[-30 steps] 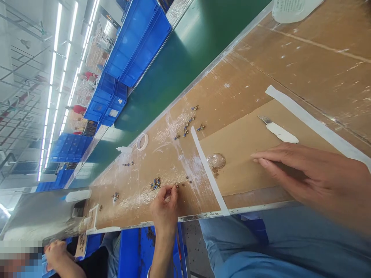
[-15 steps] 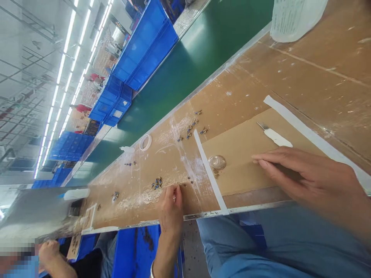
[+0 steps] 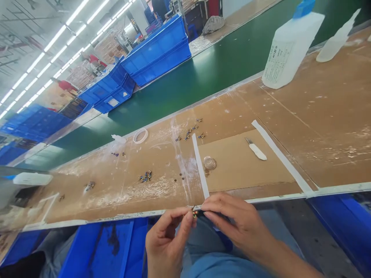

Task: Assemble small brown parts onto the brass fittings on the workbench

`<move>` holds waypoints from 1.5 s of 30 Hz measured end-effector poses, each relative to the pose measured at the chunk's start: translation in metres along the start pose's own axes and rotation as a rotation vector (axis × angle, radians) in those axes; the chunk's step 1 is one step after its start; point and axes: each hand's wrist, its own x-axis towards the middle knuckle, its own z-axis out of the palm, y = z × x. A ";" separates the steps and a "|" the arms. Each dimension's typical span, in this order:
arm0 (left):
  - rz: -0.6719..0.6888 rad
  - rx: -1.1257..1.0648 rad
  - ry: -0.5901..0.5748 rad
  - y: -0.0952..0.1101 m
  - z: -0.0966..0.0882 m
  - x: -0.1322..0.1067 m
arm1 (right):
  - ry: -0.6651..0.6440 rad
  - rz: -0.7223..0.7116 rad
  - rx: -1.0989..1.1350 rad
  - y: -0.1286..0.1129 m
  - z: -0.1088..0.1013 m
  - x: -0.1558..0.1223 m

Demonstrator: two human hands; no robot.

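My left hand pinches a small piece with green, orange and gold parts between thumb and forefinger, just over the table's front edge. Close by on its right is my right hand, thumb and fingertips pressed together at the piece; what they hold is too small to make out. Beyond the hands, a shallow clear dish and a white-handled tool with a thin metal tip lie on a cardboard sheet. Small blue and gold pieces form a cluster to the left, near several dark dots.
More small pieces lie farther back. A tape roll and small white bottle are at the rear edge. A large labelled bottle and dropper bottle stand back right. Behind runs a green belt with blue crates beyond.
Both hands have come together at the table's front edge, the left from the dark dots, the right from over the cardboard. The small piece now shows in the left fingers. The view has shifted.
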 end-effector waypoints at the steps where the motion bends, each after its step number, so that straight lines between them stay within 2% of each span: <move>1: 0.015 0.005 -0.003 0.001 0.001 -0.002 | -0.016 0.004 0.001 0.000 0.001 -0.001; 11: 0.207 0.039 -0.024 -0.010 0.003 -0.009 | -0.085 -0.068 -0.059 -0.001 -0.003 -0.004; 18: 0.600 0.276 -0.216 -0.005 -0.007 -0.003 | -0.086 -0.138 -0.046 0.001 -0.006 -0.005; 21: 0.694 0.372 -0.264 -0.005 -0.010 0.000 | -0.090 -0.171 -0.050 0.003 -0.007 -0.005; 29: 0.763 0.384 -0.275 -0.004 -0.010 -0.001 | -0.091 -0.201 -0.070 0.003 -0.008 -0.007; 45: 0.723 0.347 -0.275 -0.004 -0.012 -0.003 | -0.090 -0.185 -0.072 -0.002 -0.007 -0.005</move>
